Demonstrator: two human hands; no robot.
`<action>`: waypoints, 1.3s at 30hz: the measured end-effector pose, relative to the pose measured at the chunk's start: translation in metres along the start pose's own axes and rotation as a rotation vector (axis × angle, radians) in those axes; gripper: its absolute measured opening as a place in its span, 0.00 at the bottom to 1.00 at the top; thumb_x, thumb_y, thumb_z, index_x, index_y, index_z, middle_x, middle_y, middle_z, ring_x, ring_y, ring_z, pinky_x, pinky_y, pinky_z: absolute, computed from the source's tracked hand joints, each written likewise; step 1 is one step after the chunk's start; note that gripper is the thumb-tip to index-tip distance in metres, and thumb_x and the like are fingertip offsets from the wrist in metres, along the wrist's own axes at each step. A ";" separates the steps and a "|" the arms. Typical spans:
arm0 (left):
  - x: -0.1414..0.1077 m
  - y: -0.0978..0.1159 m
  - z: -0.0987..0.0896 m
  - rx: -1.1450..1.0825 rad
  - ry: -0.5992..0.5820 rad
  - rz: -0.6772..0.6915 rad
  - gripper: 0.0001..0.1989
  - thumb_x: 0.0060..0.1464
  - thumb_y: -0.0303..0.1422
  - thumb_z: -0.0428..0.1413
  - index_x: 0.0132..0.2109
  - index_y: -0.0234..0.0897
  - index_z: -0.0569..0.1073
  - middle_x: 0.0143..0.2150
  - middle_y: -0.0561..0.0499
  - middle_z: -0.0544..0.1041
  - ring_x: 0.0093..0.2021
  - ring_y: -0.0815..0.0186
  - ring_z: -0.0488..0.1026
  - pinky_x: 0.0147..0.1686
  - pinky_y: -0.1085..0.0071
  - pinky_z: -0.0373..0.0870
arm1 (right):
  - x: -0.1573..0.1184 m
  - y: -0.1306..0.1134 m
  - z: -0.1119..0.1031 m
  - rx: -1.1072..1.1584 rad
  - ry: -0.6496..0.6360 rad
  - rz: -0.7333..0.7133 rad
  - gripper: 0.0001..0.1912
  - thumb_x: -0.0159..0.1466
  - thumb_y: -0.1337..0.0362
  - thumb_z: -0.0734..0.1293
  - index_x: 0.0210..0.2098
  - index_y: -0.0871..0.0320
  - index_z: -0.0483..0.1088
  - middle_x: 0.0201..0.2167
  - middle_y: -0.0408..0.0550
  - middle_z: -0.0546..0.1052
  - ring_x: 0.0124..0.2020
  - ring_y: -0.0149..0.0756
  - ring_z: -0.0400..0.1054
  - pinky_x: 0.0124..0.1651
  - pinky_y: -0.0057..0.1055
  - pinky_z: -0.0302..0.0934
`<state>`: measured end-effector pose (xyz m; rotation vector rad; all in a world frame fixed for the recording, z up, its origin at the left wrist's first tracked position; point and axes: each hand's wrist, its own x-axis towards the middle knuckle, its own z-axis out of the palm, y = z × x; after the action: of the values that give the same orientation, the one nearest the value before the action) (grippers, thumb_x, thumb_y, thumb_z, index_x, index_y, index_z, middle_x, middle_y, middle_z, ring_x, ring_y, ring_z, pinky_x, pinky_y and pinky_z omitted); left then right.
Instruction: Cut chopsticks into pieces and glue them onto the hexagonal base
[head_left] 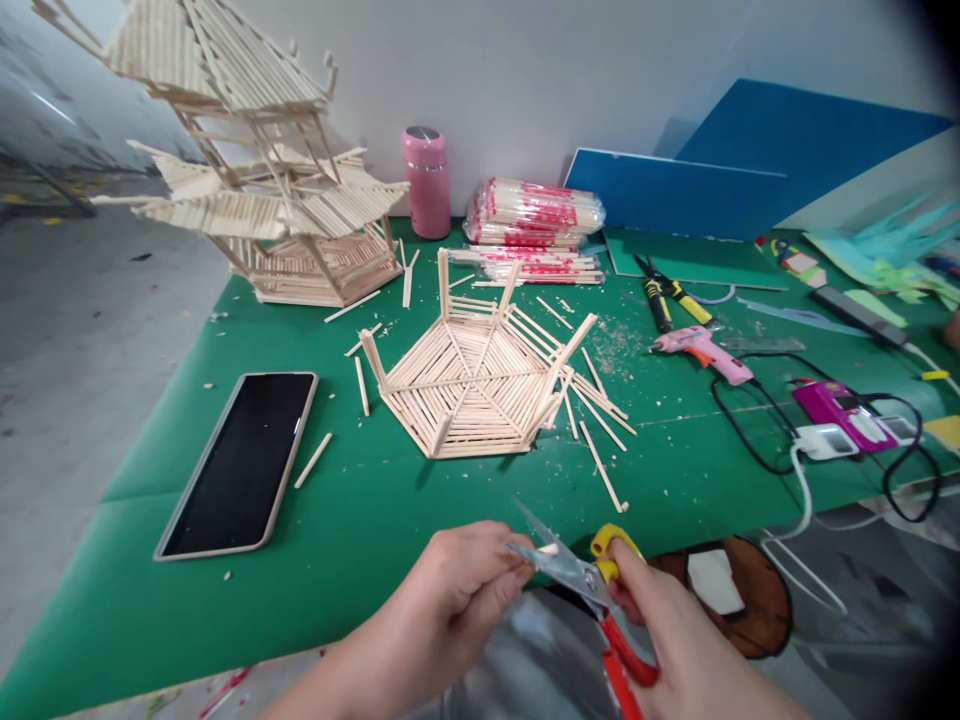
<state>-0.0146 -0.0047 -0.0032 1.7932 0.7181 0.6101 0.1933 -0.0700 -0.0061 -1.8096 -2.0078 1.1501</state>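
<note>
Low at the table's front edge, my right hand grips a pair of scissors with one yellow and one red handle. The blades are spread apart and point left. My left hand is closed in a pinch around a small wooden stick, whose pale end shows between the blades; the rest is hidden by my fingers. Beyond my hands stands a hexagonal frame of wooden sticks with upright posts at its corners. Loose sticks lie around it on the green table.
A tiered stick pavilion rises at the back left, beside a pink flask and wrapped stick bundles. A phone lies left. To the right are pliers, a pink glue gun and a purple power strip with cables.
</note>
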 end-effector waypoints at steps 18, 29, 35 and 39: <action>0.009 -0.013 -0.014 -0.478 -0.254 -0.252 0.18 0.55 0.41 0.50 0.27 0.30 0.71 0.23 0.51 0.67 0.26 0.70 0.62 0.26 0.74 0.58 | -0.004 -0.008 -0.010 -0.077 -0.015 0.094 0.18 0.50 0.62 0.63 0.40 0.58 0.59 0.37 0.52 0.73 0.37 0.39 0.69 0.37 0.31 0.63; 0.011 -0.030 -0.012 -0.956 -0.496 -0.465 0.17 0.45 0.44 0.59 0.29 0.31 0.78 0.13 0.55 0.67 0.14 0.76 0.56 0.15 0.77 0.47 | -0.004 -0.003 -0.020 -0.207 -0.142 0.026 0.23 0.51 0.62 0.64 0.45 0.60 0.58 0.43 0.57 0.71 0.44 0.44 0.67 0.44 0.35 0.62; 0.010 -0.038 -0.007 -1.145 -0.627 -0.536 0.17 0.40 0.43 0.62 0.27 0.29 0.77 0.12 0.54 0.67 0.11 0.77 0.55 0.12 0.77 0.44 | -0.002 -0.007 -0.020 -0.216 -0.182 -0.004 0.22 0.49 0.62 0.63 0.43 0.61 0.61 0.40 0.58 0.73 0.40 0.47 0.69 0.38 0.36 0.63; 0.008 -0.038 -0.006 -1.169 -0.627 -0.536 0.17 0.41 0.43 0.61 0.26 0.29 0.77 0.13 0.53 0.67 0.11 0.77 0.55 0.11 0.77 0.43 | 0.000 -0.009 -0.019 -0.208 -0.203 0.019 0.18 0.46 0.64 0.62 0.38 0.59 0.62 0.34 0.55 0.74 0.34 0.46 0.70 0.33 0.35 0.63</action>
<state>-0.0204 0.0144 -0.0367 0.5753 0.2486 0.0163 0.1982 -0.0622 0.0125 -1.8765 -2.3071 1.2140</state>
